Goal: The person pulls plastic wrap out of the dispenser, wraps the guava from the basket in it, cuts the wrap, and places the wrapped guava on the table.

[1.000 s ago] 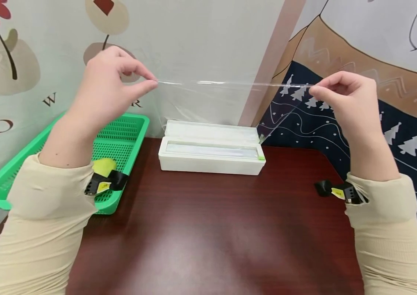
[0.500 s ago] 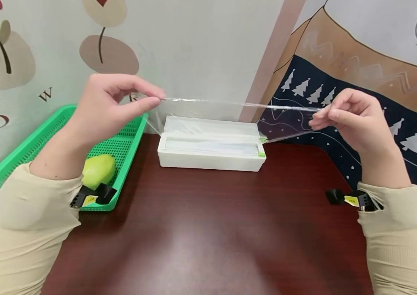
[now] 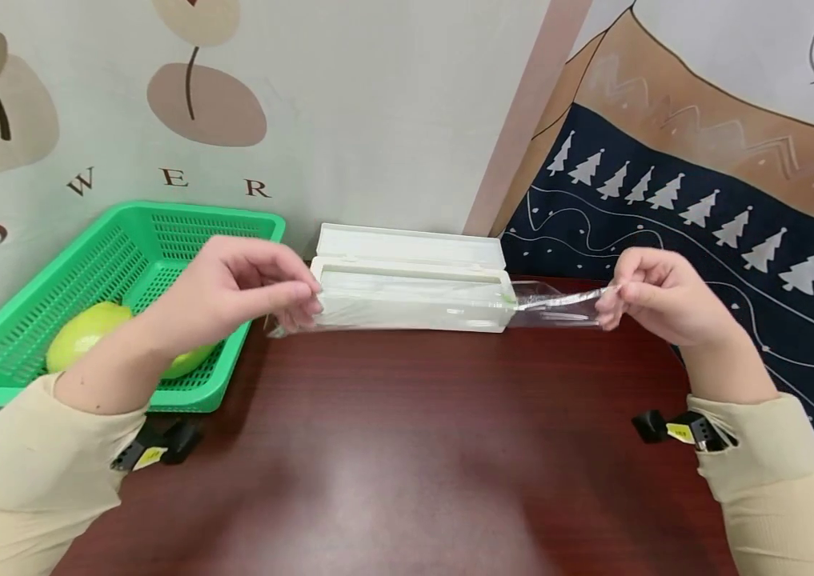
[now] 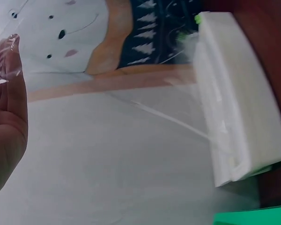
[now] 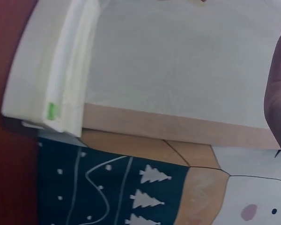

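Note:
A clear sheet of plastic wrap (image 3: 558, 304) stretches low across the front of a white wrap dispenser box (image 3: 414, 314), whose lid (image 3: 410, 246) stands raised at the back. My left hand (image 3: 255, 288) pinches one end of the sheet, just off the box's left end. To the right of the box, my right hand (image 3: 659, 304) pinches the other end, where the wrap is bunched. In the left wrist view, film shows at the fingers of the left hand (image 4: 9, 93). Only the edge of the right hand (image 5: 278, 93) enters the right wrist view.
A green basket (image 3: 273, 228) stands at the left behind my left forearm. Yellow-green fruit (image 3: 86, 334) lies in it, partly hidden by that arm. The dark red table (image 3: 407, 448) reaches back to printed curtains (image 3: 392, 112) behind the box.
Both hands have come down from above the box to the level of its front, bringing the plastic wrap with them. The box has stayed in place, and more of the basket shows.

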The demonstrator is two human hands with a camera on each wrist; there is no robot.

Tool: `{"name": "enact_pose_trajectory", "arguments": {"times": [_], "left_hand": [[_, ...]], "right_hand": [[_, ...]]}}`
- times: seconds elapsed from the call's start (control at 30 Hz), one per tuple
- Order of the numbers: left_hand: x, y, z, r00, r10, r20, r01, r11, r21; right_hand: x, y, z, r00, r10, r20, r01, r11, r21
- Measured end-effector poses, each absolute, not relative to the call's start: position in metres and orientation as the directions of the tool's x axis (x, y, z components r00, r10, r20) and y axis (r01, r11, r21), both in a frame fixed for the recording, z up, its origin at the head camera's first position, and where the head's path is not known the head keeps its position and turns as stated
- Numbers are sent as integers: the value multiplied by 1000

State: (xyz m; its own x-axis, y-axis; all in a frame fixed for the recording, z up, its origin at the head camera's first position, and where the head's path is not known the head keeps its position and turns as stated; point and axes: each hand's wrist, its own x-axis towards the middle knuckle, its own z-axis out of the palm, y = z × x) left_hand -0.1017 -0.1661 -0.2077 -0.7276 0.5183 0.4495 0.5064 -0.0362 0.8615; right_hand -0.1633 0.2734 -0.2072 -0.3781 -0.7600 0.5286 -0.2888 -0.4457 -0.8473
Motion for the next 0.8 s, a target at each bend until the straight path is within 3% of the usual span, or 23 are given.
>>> {"name": "enact_pose_trajectory", "arguments": {"times": [0.17,0.43,0.8], "left_hand": [[-97,-170,-230,-731,585,353,439,6,899],[-97,-176,-263,-698,653,294,343,-55,938],[-87,-168,-322,-611,789,63,145,33,989]], "right_hand": [[-161,274,-227,-368,-810,457,-240,-392,-888],[-158,272,-259,-382,-853,355,-176,-311,-934],[-138,271,-300,-269,-961,59,-59,-44,-997]]}}
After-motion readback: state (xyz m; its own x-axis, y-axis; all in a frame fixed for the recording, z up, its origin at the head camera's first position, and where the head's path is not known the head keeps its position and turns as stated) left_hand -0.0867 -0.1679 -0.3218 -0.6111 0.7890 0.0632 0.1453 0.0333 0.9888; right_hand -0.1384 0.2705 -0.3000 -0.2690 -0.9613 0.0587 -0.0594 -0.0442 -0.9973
